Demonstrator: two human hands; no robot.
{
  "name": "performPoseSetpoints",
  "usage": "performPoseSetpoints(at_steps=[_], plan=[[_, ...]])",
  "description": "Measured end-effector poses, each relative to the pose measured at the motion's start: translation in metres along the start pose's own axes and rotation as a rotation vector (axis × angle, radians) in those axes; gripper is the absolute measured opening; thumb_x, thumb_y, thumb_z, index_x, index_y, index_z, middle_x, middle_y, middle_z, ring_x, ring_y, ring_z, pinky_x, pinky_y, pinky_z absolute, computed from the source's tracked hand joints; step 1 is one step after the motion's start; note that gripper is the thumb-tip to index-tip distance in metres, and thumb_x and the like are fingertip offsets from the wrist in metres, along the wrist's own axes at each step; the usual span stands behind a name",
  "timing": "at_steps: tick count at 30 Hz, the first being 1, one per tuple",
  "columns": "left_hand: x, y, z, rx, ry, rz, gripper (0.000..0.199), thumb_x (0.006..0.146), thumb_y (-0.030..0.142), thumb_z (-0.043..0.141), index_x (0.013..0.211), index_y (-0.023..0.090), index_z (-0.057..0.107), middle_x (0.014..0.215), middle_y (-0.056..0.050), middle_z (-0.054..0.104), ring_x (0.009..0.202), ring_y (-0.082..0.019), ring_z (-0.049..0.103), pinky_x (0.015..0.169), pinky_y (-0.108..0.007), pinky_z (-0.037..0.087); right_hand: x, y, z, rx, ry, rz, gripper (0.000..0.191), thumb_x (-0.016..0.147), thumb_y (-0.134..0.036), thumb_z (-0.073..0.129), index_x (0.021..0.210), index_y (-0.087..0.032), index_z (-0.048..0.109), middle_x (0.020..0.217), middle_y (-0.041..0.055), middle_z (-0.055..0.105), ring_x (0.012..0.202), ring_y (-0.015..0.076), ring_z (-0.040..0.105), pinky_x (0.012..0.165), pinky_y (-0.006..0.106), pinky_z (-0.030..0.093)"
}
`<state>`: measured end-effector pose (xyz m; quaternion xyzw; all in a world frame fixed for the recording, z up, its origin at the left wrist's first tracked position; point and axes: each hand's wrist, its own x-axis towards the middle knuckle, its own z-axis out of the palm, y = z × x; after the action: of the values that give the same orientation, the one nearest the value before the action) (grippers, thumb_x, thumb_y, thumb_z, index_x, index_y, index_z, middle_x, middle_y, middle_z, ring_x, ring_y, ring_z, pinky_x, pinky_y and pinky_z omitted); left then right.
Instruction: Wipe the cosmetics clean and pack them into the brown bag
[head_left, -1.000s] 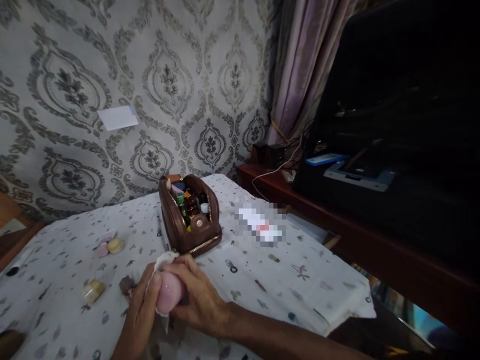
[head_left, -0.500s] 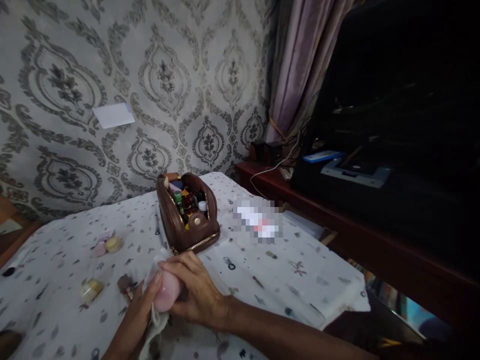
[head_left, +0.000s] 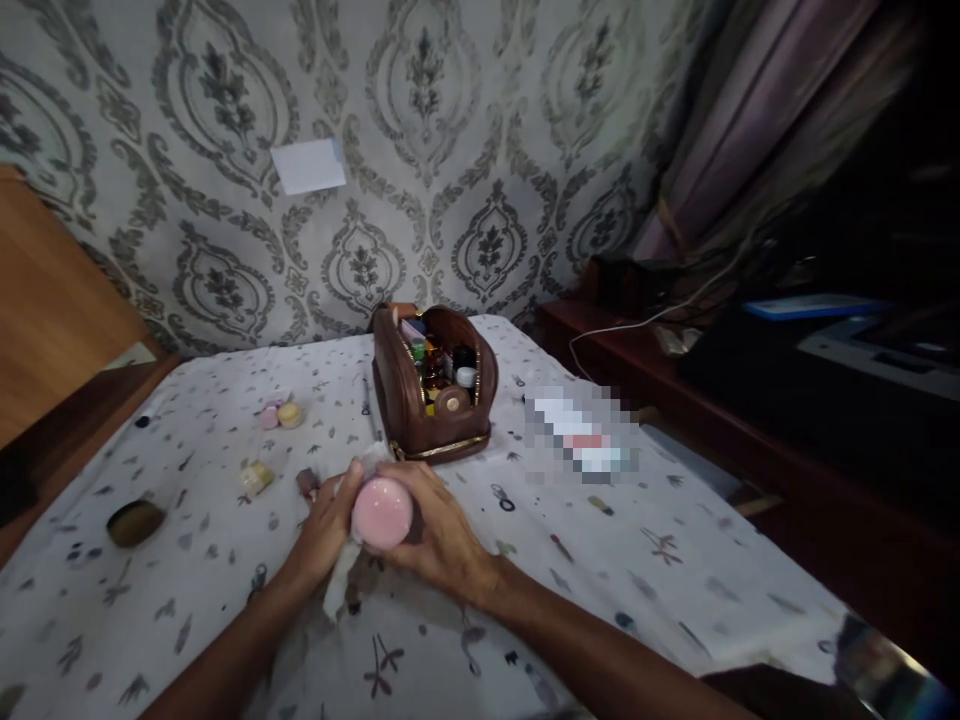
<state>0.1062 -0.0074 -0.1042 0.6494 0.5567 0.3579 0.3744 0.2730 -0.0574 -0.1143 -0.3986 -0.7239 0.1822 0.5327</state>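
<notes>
A pink container [head_left: 382,512] with a round, shiny end facing me is held between both hands above the bed sheet. My right hand [head_left: 442,530] wraps round its right side. My left hand [head_left: 330,520] presses a white wipe [head_left: 341,580] against its left side, and a loose end of the wipe hangs below. The rest of the container is hidden by my fingers. Just beyond my hands stands an unzipped brown toiletry bag [head_left: 442,430], packed with small bottles, among them one with a green cap and one with a white cap.
Left of my hands lie a small brownish item [head_left: 307,483], a yellowish jar [head_left: 256,478], pink and yellow round pieces [head_left: 289,414], and a dark oval object [head_left: 135,523]. A blurred-out packet [head_left: 577,430] is right of the bag. A dark red desk [head_left: 622,350] runs along the right.
My view has swung left and tilted. The pink container has turned so that its round end faces me more directly. Both hands still hold it, and the bag stays in place.
</notes>
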Motion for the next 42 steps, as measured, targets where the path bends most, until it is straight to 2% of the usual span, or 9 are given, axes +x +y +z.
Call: performPoseSetpoints(at_steps=[2,5,9,11,16,24,29,34,42], plan=[[-0.004,0.006,0.001,-0.022,0.014,0.046,0.048,0.089,0.060,0.046,0.100,0.020,0.072,0.106,-0.010,0.075,0.112,-0.027,0.065,0.098,-0.041,0.052,0.000,0.000,0.001,-0.008,0.059,0.037,0.060,0.077,-0.039,0.078,0.126,-0.020,0.050,0.123,0.0124,0.061,0.114,0.0260,0.058,0.098,0.040,0.046],[-0.011,0.016,0.002,-0.114,-0.154,0.190,0.049,0.095,0.054,0.040,0.120,0.019,0.064,0.121,-0.011,0.069,0.122,-0.026,0.059,0.103,-0.040,0.048,0.001,-0.001,0.001,-0.037,0.136,0.091,0.057,0.074,-0.039,0.079,0.119,-0.019,0.051,0.120,0.0125,0.059,0.113,0.0263,0.058,0.096,0.039,0.047],[-0.018,0.025,0.003,-0.140,-0.305,0.337,0.057,0.091,0.045,0.055,0.141,0.019,0.045,0.140,-0.012,0.055,0.129,-0.025,0.052,0.111,-0.038,0.040,0.001,-0.001,0.000,-0.099,0.162,0.169,0.043,0.075,-0.033,0.075,0.110,-0.019,0.054,0.104,0.0078,0.062,0.097,0.0239,0.060,0.084,0.037,0.051],[-0.018,0.026,0.004,-0.107,-0.296,0.343,0.058,0.090,0.042,0.058,0.141,0.019,0.044,0.142,-0.012,0.054,0.129,-0.025,0.051,0.112,-0.038,0.038,0.001,0.000,0.001,-0.102,0.148,0.167,0.043,0.076,-0.029,0.072,0.114,-0.018,0.053,0.105,0.0081,0.062,0.097,0.0239,0.059,0.084,0.037,0.051],[-0.012,0.022,-0.002,-0.074,-0.246,0.331,0.048,0.094,0.044,0.048,0.134,0.018,0.052,0.126,-0.009,0.065,0.116,-0.024,0.060,0.102,-0.034,0.046,0.002,-0.001,-0.002,-0.007,0.042,0.142,0.070,0.075,-0.025,0.072,0.137,-0.019,0.043,0.124,0.0119,0.058,0.115,0.0265,0.054,0.101,0.043,0.044],[-0.007,0.027,-0.005,-0.011,-0.167,0.351,0.049,0.094,0.053,0.041,0.118,0.016,0.063,0.103,-0.008,0.073,0.100,-0.025,0.065,0.091,-0.033,0.051,0.004,-0.009,-0.005,0.281,0.075,0.430,0.055,0.070,-0.035,0.081,0.111,-0.020,0.050,0.106,0.0036,0.064,0.092,0.0180,0.061,0.082,0.031,0.051],[-0.008,0.028,-0.006,0.071,-0.093,0.378,0.043,0.092,0.051,0.045,0.108,0.017,0.067,0.101,-0.006,0.073,0.093,-0.023,0.066,0.086,-0.029,0.052,0.004,-0.007,-0.003,0.146,0.123,0.469,0.064,0.062,-0.038,0.087,0.111,-0.019,0.052,0.104,0.0038,0.064,0.093,0.0198,0.061,0.081,0.032,0.050],[-0.006,0.023,-0.008,0.098,-0.044,0.364,0.041,0.090,0.052,0.048,0.101,0.019,0.069,0.095,-0.004,0.073,0.092,-0.023,0.067,0.082,-0.028,0.053,0.004,-0.005,-0.003,0.009,0.053,0.364,0.072,0.061,-0.045,0.088,0.120,-0.018,0.056,0.115,0.0085,0.063,0.110,0.0243,0.058,0.096,0.038,0.047],[-0.009,0.032,-0.005,0.037,-0.170,0.329,0.053,0.077,0.052,0.064,0.117,0.019,0.065,0.116,-0.008,0.070,0.107,-0.028,0.065,0.096,-0.037,0.052,0.002,-0.001,-0.001,-0.038,-0.007,0.371,0.078,0.062,-0.044,0.087,0.128,-0.021,0.052,0.115,0.0071,0.059,0.107,0.0229,0.060,0.093,0.037,0.050]])
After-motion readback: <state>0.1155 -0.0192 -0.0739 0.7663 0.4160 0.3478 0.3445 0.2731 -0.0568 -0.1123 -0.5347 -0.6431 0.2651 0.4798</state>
